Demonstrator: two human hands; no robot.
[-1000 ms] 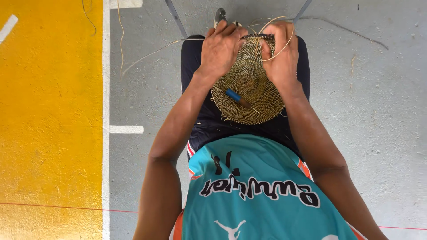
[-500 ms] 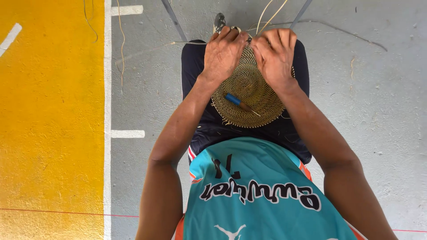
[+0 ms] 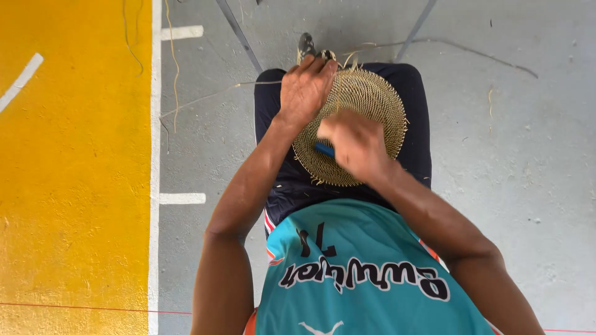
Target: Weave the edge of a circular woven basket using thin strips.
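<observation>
A round woven straw disc (image 3: 372,99) lies on my lap, over dark shorts. My left hand (image 3: 304,90) grips its far left rim, fingers curled over the edge. My right hand (image 3: 351,139) is over the middle of the disc, blurred by motion, fingers closed around a small blue-handled tool (image 3: 323,149) that sticks out to the left. Loose straw ends (image 3: 347,59) poke out at the disc's far edge.
Grey concrete floor (image 3: 528,155) lies to the right, a yellow painted area (image 3: 68,186) with white lines to the left. Thin straw strands (image 3: 205,96) trail over the floor. Two metal legs (image 3: 239,34) stand ahead, a dark shoe (image 3: 305,44) beyond my knees.
My right hand has left the disc's far rim and moved back to the centre, onto the blue tool. The left hand stays at the far left rim.
</observation>
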